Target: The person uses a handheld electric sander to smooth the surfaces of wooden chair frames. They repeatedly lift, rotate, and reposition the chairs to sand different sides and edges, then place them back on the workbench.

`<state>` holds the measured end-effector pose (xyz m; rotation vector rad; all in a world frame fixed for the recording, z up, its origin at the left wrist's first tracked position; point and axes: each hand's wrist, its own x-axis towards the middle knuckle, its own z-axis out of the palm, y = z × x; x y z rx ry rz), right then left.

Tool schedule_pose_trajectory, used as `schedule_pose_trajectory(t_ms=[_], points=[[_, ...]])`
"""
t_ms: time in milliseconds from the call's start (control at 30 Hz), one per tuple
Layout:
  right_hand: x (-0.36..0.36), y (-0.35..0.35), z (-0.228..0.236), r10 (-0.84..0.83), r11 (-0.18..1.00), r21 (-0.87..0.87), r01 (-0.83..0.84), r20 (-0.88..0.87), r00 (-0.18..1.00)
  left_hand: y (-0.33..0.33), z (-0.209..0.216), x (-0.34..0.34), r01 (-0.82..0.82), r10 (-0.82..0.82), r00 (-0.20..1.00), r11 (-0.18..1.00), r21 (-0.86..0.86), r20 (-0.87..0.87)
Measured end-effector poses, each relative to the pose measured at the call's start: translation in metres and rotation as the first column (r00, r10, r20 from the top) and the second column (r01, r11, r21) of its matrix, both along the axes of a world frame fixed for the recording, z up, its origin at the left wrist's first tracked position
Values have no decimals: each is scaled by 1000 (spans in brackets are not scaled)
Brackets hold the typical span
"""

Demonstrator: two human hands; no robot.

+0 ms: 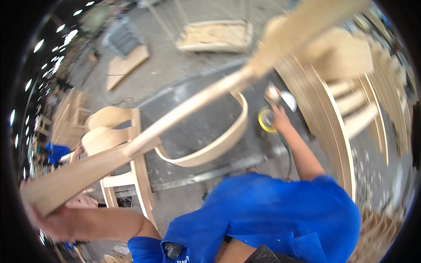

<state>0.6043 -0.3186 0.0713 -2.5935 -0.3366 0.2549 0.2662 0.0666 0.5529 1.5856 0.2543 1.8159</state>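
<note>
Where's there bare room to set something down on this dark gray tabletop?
The dark gray tabletop shows bare between its far edge and the long pale wooden bar, and between the curved pale wooden band and the yellow-rimmed round tool. It's crowded rightward, by the right hand and long pale wooden strips, and leftward, by pale wooden chair frames.

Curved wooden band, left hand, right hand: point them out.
Curved wooden band (209,154): head view, on its bend.
Left hand (50,222): head view, on its middle.
Right hand (281,120): head view, on its back.
</note>
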Motion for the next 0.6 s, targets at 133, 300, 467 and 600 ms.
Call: schedule_pose_trajectory(t_ms=[133, 300, 467, 600], points=[[-13, -15, -36, -57, 992, -112, 51, -52, 997, -2, -9, 14, 38, -25, 998, 966, 257, -57], [-17, -31, -52, -65, 992, -110, 62, -24, 998, -10, -5, 28, 11, -2, 999, 975, 220, -40], [-18, -38, -56, -35, 989, -148, 25, -68, 997, -8, -5, 32, 38, -35, 999, 977, 208, -16], [-20, -35, -55, -10, 985, -171, 3, -38, 999, 1, -9, 27, 56, -53, 998, 977, 203, -19]])
